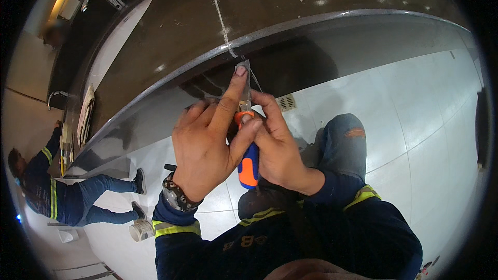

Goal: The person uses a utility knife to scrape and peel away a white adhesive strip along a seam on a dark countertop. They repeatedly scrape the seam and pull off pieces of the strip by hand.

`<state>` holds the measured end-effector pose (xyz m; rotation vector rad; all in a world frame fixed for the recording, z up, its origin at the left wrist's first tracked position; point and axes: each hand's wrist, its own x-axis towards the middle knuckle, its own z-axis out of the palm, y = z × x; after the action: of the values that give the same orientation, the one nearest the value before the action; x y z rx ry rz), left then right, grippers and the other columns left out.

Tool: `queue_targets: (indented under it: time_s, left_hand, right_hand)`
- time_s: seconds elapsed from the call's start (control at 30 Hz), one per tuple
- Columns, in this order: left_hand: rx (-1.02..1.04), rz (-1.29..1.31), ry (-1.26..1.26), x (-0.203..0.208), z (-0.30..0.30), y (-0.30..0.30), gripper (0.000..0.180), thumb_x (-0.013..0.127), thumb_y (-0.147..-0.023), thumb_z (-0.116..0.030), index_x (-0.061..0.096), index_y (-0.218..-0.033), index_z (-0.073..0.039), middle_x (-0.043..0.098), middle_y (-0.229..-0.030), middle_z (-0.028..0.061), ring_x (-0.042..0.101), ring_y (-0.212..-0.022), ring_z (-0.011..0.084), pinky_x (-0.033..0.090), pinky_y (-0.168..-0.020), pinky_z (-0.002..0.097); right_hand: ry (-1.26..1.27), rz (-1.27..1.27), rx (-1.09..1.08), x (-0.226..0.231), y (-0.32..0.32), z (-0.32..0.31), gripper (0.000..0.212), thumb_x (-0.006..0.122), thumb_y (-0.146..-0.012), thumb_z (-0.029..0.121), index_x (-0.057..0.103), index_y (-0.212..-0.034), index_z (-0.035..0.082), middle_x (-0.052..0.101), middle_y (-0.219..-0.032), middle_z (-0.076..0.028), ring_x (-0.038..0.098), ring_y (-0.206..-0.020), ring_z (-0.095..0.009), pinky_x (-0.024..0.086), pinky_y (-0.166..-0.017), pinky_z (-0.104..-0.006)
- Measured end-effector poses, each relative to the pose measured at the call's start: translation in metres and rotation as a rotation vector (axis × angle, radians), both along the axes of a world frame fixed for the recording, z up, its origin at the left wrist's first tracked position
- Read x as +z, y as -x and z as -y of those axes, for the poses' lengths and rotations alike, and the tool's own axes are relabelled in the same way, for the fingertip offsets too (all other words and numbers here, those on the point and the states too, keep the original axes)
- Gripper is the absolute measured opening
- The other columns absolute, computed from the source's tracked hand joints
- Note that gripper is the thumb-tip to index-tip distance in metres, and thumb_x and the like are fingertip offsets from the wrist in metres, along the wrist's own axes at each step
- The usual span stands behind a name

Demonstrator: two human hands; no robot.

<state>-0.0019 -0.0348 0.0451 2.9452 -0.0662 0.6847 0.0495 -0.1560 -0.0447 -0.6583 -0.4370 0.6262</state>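
Note:
A putty knife (pixel 248 168) with a blue and orange handle points away from me, its metal blade against the front face of a dark countertop (pixel 311 36). My right hand (pixel 282 153) is closed around the handle. My left hand (pixel 202 135), with a watch on its wrist, presses its stretched index finger on the blade near the tip, while its thumb lies on the handle. Just beyond the blade, a whitish seam line (pixel 218 10) runs across the countertop to its front edge. The tip's exact contact is partly hidden by my finger.
At the left, another person (pixel 44 192) in dark workwear reaches to the counter. A bucket (pixel 141 231) stands on the white tiled floor (pixel 394 119). There is a floor drain (pixel 286 102) below the counter. A faucet (pixel 111 1) rises at the far left.

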Motion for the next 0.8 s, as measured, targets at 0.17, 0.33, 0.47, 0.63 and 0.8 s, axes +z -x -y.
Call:
queue_targets:
  time_s: [0.17, 0.33, 0.47, 0.63, 0.8]
  left_hand:
    - [0.03, -0.098, 0.032, -0.01, -0.004, 0.006, 0.071, 0.064, -0.096, -0.047, 0.047, -0.155, -0.012, 0.069, -0.082, 0.0139, 0.064, -0.07, 0.0265, 0.049, -0.067, 0.0374]
    - [0.062, -0.057, 0.026, 0.014, 0.001, -0.002, 0.074, 0.07, -0.093, -0.047, 0.049, -0.154, -0.012, 0.065, -0.074, 0.007, 0.064, -0.072, 0.0248, 0.05, -0.069, 0.0353]
    - [-0.131, -0.074, 0.172, -0.022, -0.01, 0.0, 0.074, 0.075, -0.09, -0.043, 0.052, -0.151, -0.008, 0.067, -0.085, 0.0122, 0.066, -0.08, 0.0295, 0.053, -0.075, 0.039]
    - [-0.143, 0.064, 0.536, -0.069, 0.0, 0.007, 0.091, 0.084, -0.081, -0.038, 0.042, -0.155, -0.005, 0.065, -0.125, 0.0227, 0.069, -0.106, 0.0335, 0.056, -0.086, 0.0397]
    - [-0.039, -0.22, 0.93, -0.078, 0.011, 0.039, 0.099, 0.083, -0.081, -0.027, 0.028, -0.161, -0.008, 0.059, -0.141, 0.0243, 0.068, -0.114, 0.0337, 0.055, -0.097, 0.041]
  right_hand:
    - [0.039, 0.042, -0.037, -0.002, 0.001, 0.0, 0.042, 0.046, -0.11, 0.011, 0.037, -0.15, 0.006, 0.06, -0.119, -0.011, 0.058, -0.1, -0.01, 0.051, -0.09, -0.0269]
    - [0.014, 0.163, -0.039, 0.009, -0.014, -0.005, 0.044, 0.047, -0.109, 0.01, 0.036, -0.151, 0.003, 0.061, -0.121, -0.013, 0.061, -0.109, -0.014, 0.051, -0.097, -0.03]
    - [0.185, 0.104, -0.057, -0.025, 0.009, 0.01, 0.044, 0.044, -0.11, 0.012, 0.036, -0.152, 0.004, 0.062, -0.123, -0.014, 0.062, -0.109, -0.015, 0.051, -0.096, -0.0299]
    - [0.17, 0.036, -0.063, -0.024, -0.002, 0.026, 0.046, 0.043, -0.11, 0.021, 0.041, -0.152, 0.003, 0.062, -0.119, -0.012, 0.061, -0.109, -0.016, 0.049, -0.098, -0.0308]
    - [0.06, -0.054, -0.102, -0.001, 0.001, 0.009, 0.033, 0.053, -0.107, 0.015, 0.05, -0.138, 0.002, 0.061, -0.116, -0.009, 0.059, -0.109, -0.013, 0.047, -0.099, -0.0285]
